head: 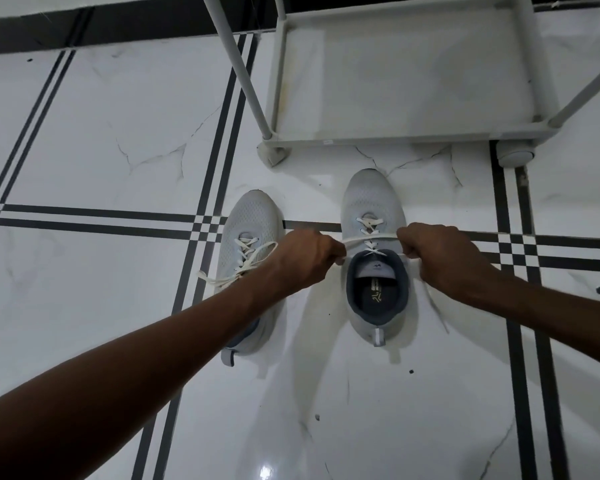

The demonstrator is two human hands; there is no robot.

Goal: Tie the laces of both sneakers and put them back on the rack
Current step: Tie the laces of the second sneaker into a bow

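The left hand (303, 259) and the right hand (443, 258) each pinched an end of the right sneaker's lace (369, 238), drawn taut between them across the right sneaker (374, 258). The left sneaker (248, 223) (laces loose) lay under the left wrist on the floor (101, 140). The rack (395, 81) stood beyond both hands.

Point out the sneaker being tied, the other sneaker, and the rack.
Pale grey mesh sneaker being tied (373, 199): head view, toe.
Matching untied sneaker (253, 216): head view, toe.
White plastic rack (412, 137): head view, front rim.

Pale grey sneakers (373, 216), white laces (369, 239), black-striped floor (118, 133).
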